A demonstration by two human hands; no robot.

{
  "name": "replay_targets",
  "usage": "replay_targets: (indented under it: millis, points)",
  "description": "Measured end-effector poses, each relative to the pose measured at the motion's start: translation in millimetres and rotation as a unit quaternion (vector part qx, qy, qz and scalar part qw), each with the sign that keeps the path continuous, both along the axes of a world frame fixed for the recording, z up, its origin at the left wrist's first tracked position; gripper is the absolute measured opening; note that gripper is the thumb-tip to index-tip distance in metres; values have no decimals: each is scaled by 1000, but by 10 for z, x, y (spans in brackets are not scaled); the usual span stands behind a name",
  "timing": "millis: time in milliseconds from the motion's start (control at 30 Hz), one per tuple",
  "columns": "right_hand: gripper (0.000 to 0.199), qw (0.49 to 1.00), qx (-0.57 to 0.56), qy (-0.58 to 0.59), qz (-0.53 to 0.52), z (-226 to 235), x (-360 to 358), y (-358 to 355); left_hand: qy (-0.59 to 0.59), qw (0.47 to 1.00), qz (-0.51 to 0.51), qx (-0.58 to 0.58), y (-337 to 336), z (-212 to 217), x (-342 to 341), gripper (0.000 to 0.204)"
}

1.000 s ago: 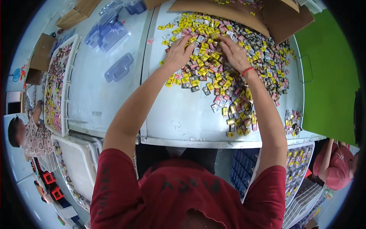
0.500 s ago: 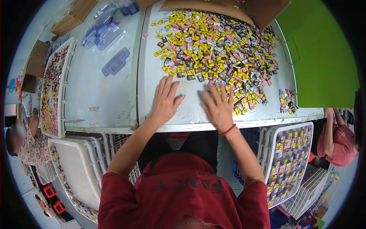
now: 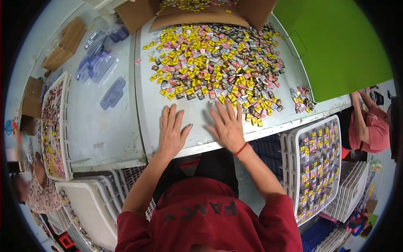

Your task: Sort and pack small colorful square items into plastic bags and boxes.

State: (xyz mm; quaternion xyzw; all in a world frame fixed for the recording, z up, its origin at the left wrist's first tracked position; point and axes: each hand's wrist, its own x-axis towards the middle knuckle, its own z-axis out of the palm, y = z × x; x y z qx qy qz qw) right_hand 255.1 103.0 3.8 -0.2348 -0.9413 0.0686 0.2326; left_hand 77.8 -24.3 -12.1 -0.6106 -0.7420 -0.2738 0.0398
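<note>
A wide, loose pile of small square pieces [image 3: 210,63], coloured yellow, pink, black and white, lies spread over the white table [image 3: 195,126]. My left hand [image 3: 172,132] rests just short of the pile's near left edge, fingers spread and palm down; a speck of yellow shows between its fingers. To its right, my right hand [image 3: 228,128] is also palm down with fingers apart, its fingertips by the pile's near edge. Neither hand grips anything. The undersides of both hands are hidden.
An open cardboard box [image 3: 201,17] holding more pieces stands behind the pile. A green board [image 3: 336,50] lies at right beside a small separate heap [image 3: 302,100]. Clear plastic trays [image 3: 112,93] lie at left. Filled white crates [image 3: 317,168] flank me; other people work at both sides.
The whole view has shifted and turned, bringing more of the box into sight. My left fingertips now sit slightly farther from the pile. Both hands stay spread.
</note>
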Motion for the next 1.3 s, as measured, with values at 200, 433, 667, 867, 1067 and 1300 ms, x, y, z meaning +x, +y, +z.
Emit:
replay_targets:
  millis: [200,433,667,867,1067,1300]
  points:
    - [46,997,-53,12,-46,-68,124,-8,56,997,-14,-45,93,73,11,50]
    - [43,990,-100,69,-74,-129,147,130,37,998,-7,-44,205,12,28,52]
    - [29,995,-45,85,-11,-159,110,477,0,1000,-23,-17,511,-10,160,50]
    - [28,995,-57,47,61,-117,34,44,-5,1000,-12,-25,23,40,99,50]
    - [29,990,-108,85,42,-83,-21,75,11,992,92,-88,-521,204,42,48]
    - [32,990,-119,52,53,-58,-26,67,42,985,146,-84,-606,71,57,45]
